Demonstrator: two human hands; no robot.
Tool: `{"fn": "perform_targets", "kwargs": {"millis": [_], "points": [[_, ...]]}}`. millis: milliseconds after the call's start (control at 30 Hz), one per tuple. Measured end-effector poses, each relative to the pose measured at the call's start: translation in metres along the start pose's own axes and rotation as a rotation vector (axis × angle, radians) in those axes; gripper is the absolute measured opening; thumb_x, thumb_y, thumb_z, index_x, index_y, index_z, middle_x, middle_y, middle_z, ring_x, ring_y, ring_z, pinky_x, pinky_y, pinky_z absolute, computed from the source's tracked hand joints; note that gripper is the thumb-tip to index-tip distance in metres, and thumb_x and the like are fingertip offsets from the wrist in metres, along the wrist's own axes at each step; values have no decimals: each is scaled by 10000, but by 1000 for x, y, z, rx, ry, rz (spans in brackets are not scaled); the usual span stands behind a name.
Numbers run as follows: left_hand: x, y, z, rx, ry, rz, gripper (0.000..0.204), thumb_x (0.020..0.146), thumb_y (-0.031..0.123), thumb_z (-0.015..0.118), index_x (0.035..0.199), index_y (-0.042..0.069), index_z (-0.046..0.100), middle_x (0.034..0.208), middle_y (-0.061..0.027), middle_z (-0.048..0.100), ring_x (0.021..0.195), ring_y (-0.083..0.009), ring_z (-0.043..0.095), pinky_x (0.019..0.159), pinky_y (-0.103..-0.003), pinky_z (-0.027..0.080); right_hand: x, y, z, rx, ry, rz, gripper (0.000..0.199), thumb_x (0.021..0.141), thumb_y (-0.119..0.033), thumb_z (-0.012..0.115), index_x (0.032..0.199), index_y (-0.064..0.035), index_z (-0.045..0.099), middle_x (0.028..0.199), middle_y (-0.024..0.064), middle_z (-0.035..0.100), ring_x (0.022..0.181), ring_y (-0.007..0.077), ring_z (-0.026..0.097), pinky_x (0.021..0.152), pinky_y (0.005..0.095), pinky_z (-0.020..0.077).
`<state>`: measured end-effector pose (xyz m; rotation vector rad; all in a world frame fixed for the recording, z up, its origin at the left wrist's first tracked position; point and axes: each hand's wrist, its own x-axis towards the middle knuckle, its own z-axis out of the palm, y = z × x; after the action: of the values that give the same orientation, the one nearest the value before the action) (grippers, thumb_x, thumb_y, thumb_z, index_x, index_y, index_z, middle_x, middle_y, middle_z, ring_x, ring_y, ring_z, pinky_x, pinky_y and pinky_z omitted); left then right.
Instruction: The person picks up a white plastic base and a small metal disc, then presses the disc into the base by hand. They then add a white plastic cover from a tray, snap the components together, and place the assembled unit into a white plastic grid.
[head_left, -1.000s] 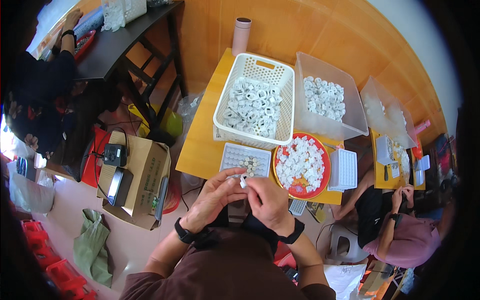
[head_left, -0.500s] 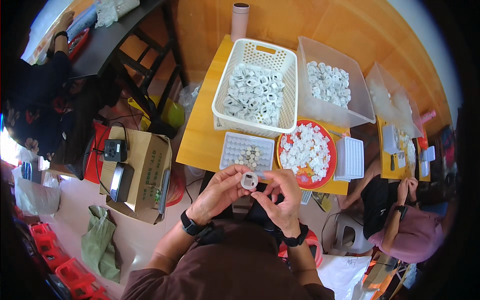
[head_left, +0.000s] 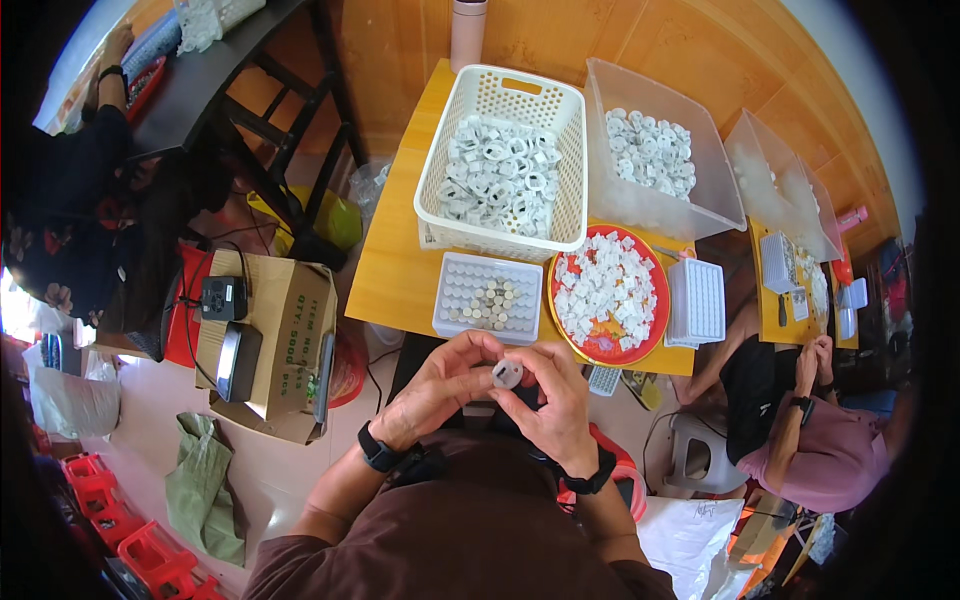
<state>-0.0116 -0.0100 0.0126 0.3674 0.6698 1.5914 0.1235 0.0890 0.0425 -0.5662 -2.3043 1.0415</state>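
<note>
My right hand (head_left: 556,403) has closed in; it and my left hand (head_left: 445,388) pinch the round piece (head_left: 507,374). Steadier hold, likely.

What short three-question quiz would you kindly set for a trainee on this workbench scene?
1. Short answer: what do the left hand and right hand both hold?
2. True or false: the white perforated plastic basket stands on the yellow table.
3. Fill in: in the picture, the round red tray heaped with small white pieces lies to the ____ of the shallow white dimpled tray holding small round discs.

Key:
1. A small round grey-white piece
2. True
3. Right
</note>
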Motion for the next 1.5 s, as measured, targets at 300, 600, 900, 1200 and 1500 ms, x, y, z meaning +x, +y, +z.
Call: {"fn": "perform_targets", "kwargs": {"millis": [300,600,900,1200,1500], "points": [[-4,-13,-13,122,50,-262,274,866,134,589,1113,41,515,1062,-61,572,964,-147,575,832,-307,497,-16,7,-2,16,-95,3,409,648,-28,726,1027,-74,577,920,81,530,772,217,583,615,301,488],[-13,-11,-44,-59,172,-17,237,872,105,559,1085,1,552,1058,-157,592,997,-255,593,848,-323,517,25,50,21,-64,148,111,145,729,-10,656,864,-14,604,748,81,563,589,169,542,521,274,413],[-11,-6,-47,-138,198,10,226,872,101,566,1076,5,565,1021,-106,607,920,-221,619,819,-319,526,37,52,34,-190,74,144,83,727,-56,654,803,-57,621,745,94,550,667,297,569,570,365,429],[-9,-5,-45,-157,182,7,230,879,115,552,1079,0,545,1045,-169,593,945,-252,609,822,-319,525,42,51,32,-159,38,166,84,713,-29,648,778,-44,598,736,79,564,618,242,578,561,340,443],[-4,-6,-39,-130,145,20,228,869,91,563,1086,18,563,1034,-82,603,940,-168,595,796,-294,527,22,1,20,46,61,24,99,726,-6,657,805,-22,601,725,87,562,584,196,582,502,273,445]]}}
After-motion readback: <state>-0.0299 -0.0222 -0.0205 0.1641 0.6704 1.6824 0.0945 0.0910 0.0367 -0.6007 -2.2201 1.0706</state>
